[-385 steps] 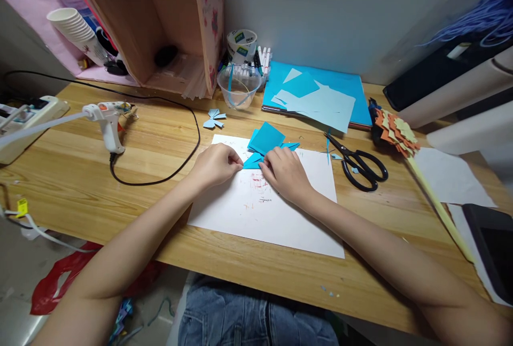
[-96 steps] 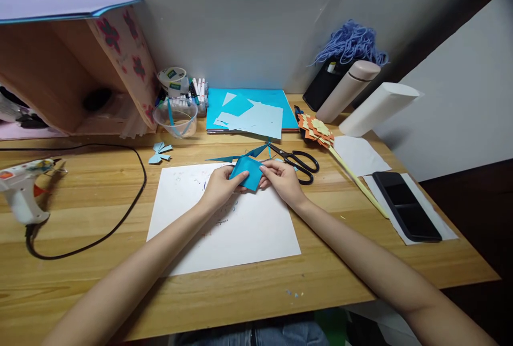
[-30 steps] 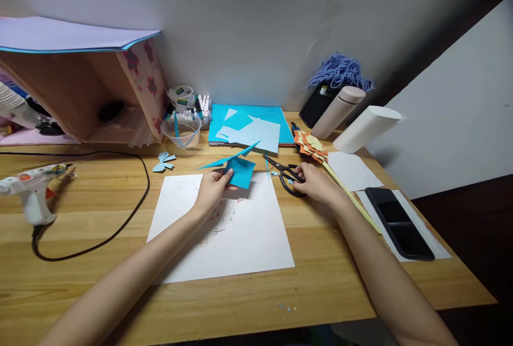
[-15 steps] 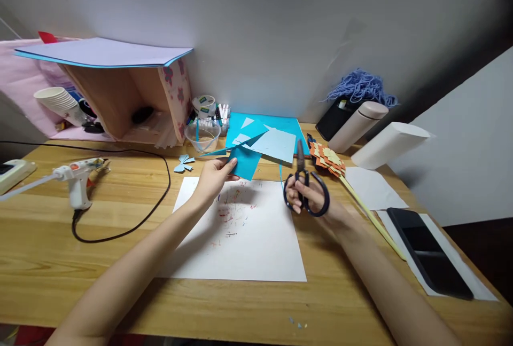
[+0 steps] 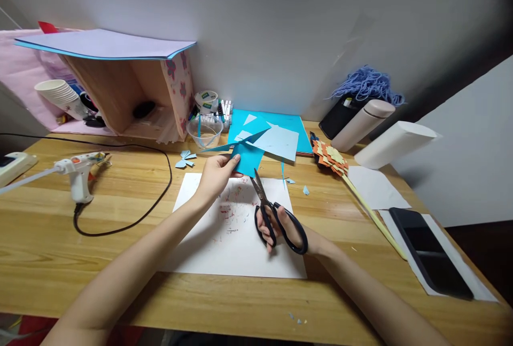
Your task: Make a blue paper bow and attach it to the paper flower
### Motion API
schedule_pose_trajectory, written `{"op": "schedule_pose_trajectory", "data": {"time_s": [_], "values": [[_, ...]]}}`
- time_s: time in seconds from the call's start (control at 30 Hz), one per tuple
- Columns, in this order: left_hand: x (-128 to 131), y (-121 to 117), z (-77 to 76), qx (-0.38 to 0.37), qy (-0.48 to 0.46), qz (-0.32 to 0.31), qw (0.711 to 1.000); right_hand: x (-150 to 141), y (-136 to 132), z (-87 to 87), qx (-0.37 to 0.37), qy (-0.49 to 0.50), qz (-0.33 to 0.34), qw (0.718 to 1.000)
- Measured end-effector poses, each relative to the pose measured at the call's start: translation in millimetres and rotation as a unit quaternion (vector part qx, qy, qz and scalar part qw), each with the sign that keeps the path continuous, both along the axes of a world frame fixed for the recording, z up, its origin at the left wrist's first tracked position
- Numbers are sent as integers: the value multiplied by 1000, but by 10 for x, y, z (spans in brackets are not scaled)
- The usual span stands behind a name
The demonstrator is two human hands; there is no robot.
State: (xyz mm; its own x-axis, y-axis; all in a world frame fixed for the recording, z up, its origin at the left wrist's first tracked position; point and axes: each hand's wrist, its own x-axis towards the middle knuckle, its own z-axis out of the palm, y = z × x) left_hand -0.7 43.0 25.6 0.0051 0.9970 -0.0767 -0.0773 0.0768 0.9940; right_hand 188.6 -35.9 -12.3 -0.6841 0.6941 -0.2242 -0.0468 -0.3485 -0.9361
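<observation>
Scissors had moved since the earlier frame, from above the right edge of the white sheet to above its far right part, with the right hand carrying them.

Head view: blades stood parted, tips at the near corner of the blue folded paper; whether they touched it could not be told. Right hand grasped the scissors, thumb through one black handle loop, fingers through the other. Left hand pinched the blue folded paper between thumb and fingers, above the far edge of the white sheet; long pointed flaps stuck out to either side.

Surroundings, referenced to the white sheet, which lay on the wooden table and bore red and dark marks:
- Left: glue gun, with a black cord.
- Beyond, to the left: light-blue cut piece; behind it, clear bowl and markers.
- Beyond: turquoise sheet, with light-blue paper on top.
- Just right of the far right corner: small scrap.
- Right: orange-and-cream paper flower on a yellow stem; farther right, black phone, resting partly on white paper.
</observation>
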Motion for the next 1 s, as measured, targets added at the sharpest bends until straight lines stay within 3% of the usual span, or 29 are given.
{"op": "schedule_pose_trajectory", "data": {"time_s": [0.3,0.5,1.0], "values": [[31,6,-53,-11,13,-12,1000,-9,1,-71,32,-38,-17,999],[28,4,-87,-3,24,-13,1000,-12,-7,-102,12,-34,-21,999],[33,4,-112,6,38,-11,999,-53,-12,-66,22,-62,-37,997]]}}
